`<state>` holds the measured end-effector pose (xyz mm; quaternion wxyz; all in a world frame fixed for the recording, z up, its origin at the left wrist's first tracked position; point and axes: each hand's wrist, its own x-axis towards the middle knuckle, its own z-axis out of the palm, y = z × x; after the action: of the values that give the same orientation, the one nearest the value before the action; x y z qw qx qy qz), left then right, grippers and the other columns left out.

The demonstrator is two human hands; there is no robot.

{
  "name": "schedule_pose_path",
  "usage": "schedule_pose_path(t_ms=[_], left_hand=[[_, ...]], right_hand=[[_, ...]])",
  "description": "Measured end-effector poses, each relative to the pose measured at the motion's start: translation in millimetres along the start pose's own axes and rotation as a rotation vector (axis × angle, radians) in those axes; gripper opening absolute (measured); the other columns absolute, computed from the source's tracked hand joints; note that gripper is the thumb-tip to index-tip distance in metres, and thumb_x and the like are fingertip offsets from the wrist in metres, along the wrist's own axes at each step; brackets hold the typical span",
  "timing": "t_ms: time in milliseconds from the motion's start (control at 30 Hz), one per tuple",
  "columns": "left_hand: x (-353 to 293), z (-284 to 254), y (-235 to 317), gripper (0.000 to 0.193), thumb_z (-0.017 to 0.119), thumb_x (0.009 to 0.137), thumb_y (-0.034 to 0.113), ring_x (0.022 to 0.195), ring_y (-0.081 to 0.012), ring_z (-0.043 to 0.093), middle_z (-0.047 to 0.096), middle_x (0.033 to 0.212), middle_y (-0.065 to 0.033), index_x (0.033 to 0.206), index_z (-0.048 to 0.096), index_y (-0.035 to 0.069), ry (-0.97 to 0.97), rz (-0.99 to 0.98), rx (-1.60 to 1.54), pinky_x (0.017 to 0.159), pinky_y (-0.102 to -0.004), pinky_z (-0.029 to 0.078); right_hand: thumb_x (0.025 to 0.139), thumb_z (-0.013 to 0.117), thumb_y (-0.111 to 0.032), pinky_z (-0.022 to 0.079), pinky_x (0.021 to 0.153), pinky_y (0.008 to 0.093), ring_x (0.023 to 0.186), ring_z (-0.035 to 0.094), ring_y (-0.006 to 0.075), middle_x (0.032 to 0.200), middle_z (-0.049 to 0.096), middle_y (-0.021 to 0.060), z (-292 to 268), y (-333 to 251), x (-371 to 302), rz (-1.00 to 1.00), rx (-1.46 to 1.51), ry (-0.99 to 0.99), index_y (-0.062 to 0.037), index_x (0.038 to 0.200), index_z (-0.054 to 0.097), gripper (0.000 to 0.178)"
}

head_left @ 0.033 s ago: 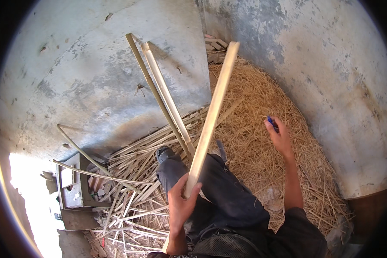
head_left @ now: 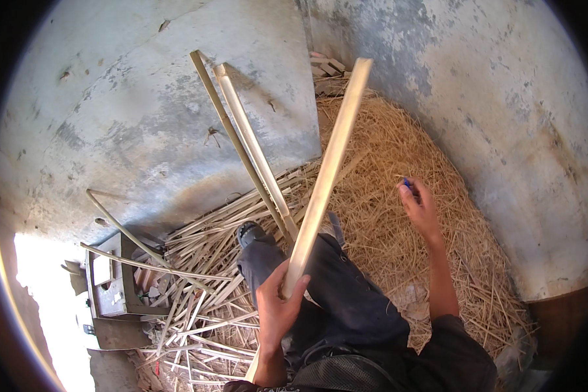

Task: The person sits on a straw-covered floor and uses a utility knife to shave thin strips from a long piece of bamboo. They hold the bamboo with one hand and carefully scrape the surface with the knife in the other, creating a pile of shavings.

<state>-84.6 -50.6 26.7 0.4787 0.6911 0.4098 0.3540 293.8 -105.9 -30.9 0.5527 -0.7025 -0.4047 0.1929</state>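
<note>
Black cloth fills the bottom centre of the frame: the person's trousers (head_left: 353, 287), bent legs pointing up the picture, with a grey shoe (head_left: 247, 232) just left of centre. Left hand (head_left: 277, 307), lower centre: fingers wrapped around a pale strip (head_left: 330, 163), apparently split bamboo, gripped near its visible lower part. Strip rises from there to the upper centre, tilted, top end leaning to the right. Another pale length shows beside the left forearm at the lower edge; whether it belongs to the same piece cannot be told. Right hand (head_left: 421, 206), right of centre: fingers closed on a small blue object (head_left: 406, 183), mostly hidden, kind not determinable; hand well apart from the strip, over the straw-coloured heap of shavings (head_left: 385, 137). Heap spreads from the centre to the lower right. Loose pale slats (head_left: 209, 323) lie criss-crossed at lower left, close to an open-fronted box (head_left: 117, 277) with debris inside. Two longer pieces, a darker pole (head_left: 223, 117) and a paler channelled length (head_left: 248, 137), stand slanted side by side left of the held strip, upper ends near the left wall (head_left: 130, 111). Right wall (head_left: 496, 111), blotched grey and white, occupies the upper right.
</note>
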Motion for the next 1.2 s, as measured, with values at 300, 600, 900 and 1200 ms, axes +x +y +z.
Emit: schedule_pose_path(t_ms=[300,600,900,1200], left_hand=[[11.0,25.0,35.8,0.045,0.086,0.089,0.012,0.082,-0.0164,0.071,0.077,0.097,-0.0148,0.129,0.072,-0.002,-0.014,0.157,0.172,0.076,-0.0303,0.056],[13.5,24.0,48.0,0.055,0.091,0.083,0.009,0.08,-0.0184,0.07,0.071,0.088,-0.0099,0.133,0.069,0.003,-0.018,0.152,0.2,0.072,-0.0306,0.055],[6.7,21.2,38.6,0.039,0.088,0.086,0.01,0.073,-0.0136,0.064,0.071,0.086,-0.0081,0.12,0.074,-0.002,0.038,0.168,0.183,0.068,-0.0275,0.052],[13.7,18.4,47.4,0.034,0.081,0.094,0.009,0.078,-0.0087,0.061,0.071,0.091,-0.0051,0.123,0.072,-0.005,-0.074,0.075,-0.007,0.07,-0.0243,0.049]], right_hand=[[0.102,0.072,-0.022,0.033,0.053,0.0218,0.058,0.044,0.0014,0.077,0.058,-0.0036,69.5,-98.4,-48.4,0.011,0.774,-0.119,0.0052,0.13,0.062,0.04],[0.098,0.077,-0.015,0.032,0.053,0.0213,0.061,0.048,0.0007,0.081,0.07,-0.0018,79.1,-111.2,-48.3,0.067,0.705,0.004,0.0022,0.111,0.069,0.023],[0.098,0.076,-0.018,0.04,0.058,0.0269,0.067,0.053,0.005,0.082,0.066,-0.0013,64.2,-113.8,-49.8,0.009,0.643,0.035,-0.0016,0.111,0.067,0.023],[0.095,0.077,-0.022,0.052,0.062,0.0341,0.069,0.068,0.0245,0.084,0.067,0.0126,58.8,-104.2,-78.7,-0.532,0.002,-0.052,-0.0018,0.108,0.067,0.026]])
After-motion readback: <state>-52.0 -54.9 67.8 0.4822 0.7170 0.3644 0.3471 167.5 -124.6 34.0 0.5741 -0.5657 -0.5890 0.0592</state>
